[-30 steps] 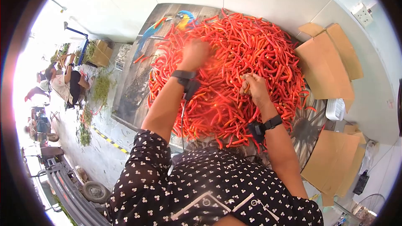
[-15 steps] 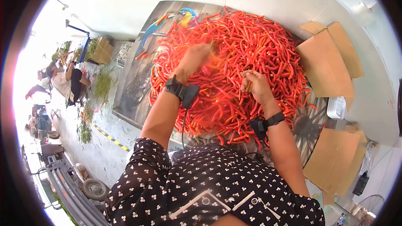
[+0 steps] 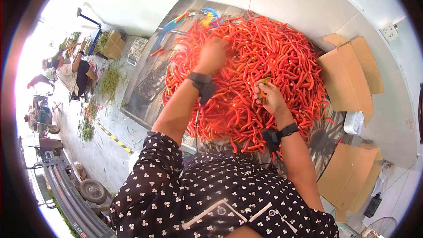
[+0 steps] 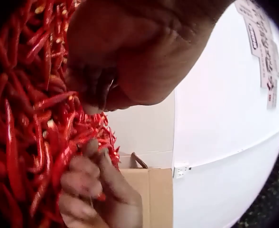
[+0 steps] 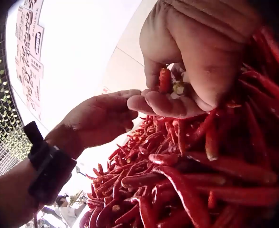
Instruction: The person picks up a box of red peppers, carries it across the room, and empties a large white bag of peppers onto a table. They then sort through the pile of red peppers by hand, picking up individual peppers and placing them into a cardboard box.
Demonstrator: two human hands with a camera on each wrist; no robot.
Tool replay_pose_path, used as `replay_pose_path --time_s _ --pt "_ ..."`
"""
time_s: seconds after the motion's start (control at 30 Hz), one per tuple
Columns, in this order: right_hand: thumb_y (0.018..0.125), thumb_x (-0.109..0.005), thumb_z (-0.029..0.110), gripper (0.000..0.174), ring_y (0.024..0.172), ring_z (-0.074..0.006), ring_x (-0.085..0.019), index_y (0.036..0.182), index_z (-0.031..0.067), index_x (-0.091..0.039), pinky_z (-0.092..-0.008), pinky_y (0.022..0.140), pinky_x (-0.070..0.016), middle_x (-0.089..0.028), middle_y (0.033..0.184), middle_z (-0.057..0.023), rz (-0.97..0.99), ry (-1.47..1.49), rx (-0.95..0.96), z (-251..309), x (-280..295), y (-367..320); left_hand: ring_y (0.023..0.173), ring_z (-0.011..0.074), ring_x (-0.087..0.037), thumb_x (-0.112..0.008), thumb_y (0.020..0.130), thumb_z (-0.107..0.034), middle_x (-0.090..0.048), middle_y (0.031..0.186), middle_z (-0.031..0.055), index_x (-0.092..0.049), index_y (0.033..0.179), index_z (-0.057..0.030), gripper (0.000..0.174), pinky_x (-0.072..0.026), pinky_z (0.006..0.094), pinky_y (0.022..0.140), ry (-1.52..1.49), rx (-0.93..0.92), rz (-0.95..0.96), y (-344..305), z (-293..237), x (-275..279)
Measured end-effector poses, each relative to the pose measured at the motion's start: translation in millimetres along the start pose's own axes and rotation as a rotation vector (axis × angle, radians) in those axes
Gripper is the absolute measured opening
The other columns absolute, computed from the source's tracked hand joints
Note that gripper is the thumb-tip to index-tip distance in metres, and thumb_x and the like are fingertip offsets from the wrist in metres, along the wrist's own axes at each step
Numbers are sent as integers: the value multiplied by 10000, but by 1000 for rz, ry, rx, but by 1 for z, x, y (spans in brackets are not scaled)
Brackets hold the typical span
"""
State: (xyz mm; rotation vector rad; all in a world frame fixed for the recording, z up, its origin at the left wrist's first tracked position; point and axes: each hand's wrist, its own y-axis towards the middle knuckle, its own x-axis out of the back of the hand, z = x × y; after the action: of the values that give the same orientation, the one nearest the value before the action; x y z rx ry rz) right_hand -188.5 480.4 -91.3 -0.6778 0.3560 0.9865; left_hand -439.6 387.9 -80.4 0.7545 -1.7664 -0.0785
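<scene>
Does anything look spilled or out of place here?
Slightly: a few red chillies lie stray from the big heap, near the table's left edge, and green plant scraps litter the floor beyond. I see no clear damage.

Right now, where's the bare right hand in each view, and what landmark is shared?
Head: right hand just right of centre.
Left wrist: right hand at the bottom, left of centre.
Right wrist: right hand at the top, right of centre.
Shared landmark: heaped red chili peppers.
</scene>
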Motion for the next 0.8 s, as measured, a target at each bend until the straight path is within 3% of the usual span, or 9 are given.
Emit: replay_pose_path --time_s 0.07,0.13,0.37,0.47,0.53,0.6,0.67,0.77,0.8 --pt "921 -483 151 104 662 -166 -598 955 72 -541 -260 486 -460 -583 759 -34 -17 -8 0 1 -2 -1 941 320 -567 -542 756 -139 -586 971 132 -619 920 -95 187 -490 423 741 120 23 -74 -1 26 3" --pt "934 -477 139 123 654 -166 -601 995 64 -552 -255 475 -480 -585 763 -53 -19 -2 -14 3 -3 -1 961 319 -570 -542 764 -182 -603 965 138 -630 924 -107 198 -490 424 753 222 242 80 -6 46 6" --pt "933 -476 140 130 653 -181 -606 996 54 -550 -276 497 -501 -591 762 -59 -58 -5 -41 3 -3 -1 907 360 -585 -535 785 -221 -603 910 201 -639 914 -73 222 -463 430 751 41 350 428 -13 52 35" --pt "918 -489 164 153 700 -195 -619 1014 52 -526 -271 522 -496 -591 781 -59 -36 6 -25 -2 2 -1 797 359 -602 -535 812 -236 -600 785 203 -636 849 -37 226 -457 442 691 -2 228 288 -26 39 46" --pt "914 -497 171 203 755 -228 -633 1058 31 -519 -289 558 -508 -600 841 -89 -21 53 -30 -3 6 1 697 349 -586 -534 842 -256 -599 738 175 -632 834 -23 253 -457 423 647 -167 137 -20 -26 17 53" --pt "909 -505 177 237 797 -265 -640 1084 16 -513 -300 586 -507 -605 891 -119 12 82 -32 -1 4 -1 700 289 -622 -497 832 -152 -627 819 147 -622 811 -29 177 -494 389 620 -211 143 161 -29 -29 75" --pt "911 -501 175 237 800 -289 -639 1082 11 -510 -297 585 -498 -604 936 -142 -58 136 -60 6 -13 -9 672 262 -615 -514 842 -188 -619 789 144 -609 787 -4 214 -492 366 629 -688 109 234 -32 -50 64" --pt "919 -486 175 252 831 -286 -635 1106 6 -500 -271 573 -482 -599 961 -155 25 188 -103 11 -26 -21 658 213 -613 -537 840 -189 -622 749 118 -600 802 6 208 -492 325 633 -673 -96 177 -39 -77 27" --pt "919 -486 175 252 831 -286 -635 1106 6 -500 -271 573 -482 -599 961 -155 18 189 -96 10 -25 -25 711 180 -604 -555 838 -184 -625 781 103 -605 845 -5 187 -484 310 661 -708 -57 324 -41 -90 25"
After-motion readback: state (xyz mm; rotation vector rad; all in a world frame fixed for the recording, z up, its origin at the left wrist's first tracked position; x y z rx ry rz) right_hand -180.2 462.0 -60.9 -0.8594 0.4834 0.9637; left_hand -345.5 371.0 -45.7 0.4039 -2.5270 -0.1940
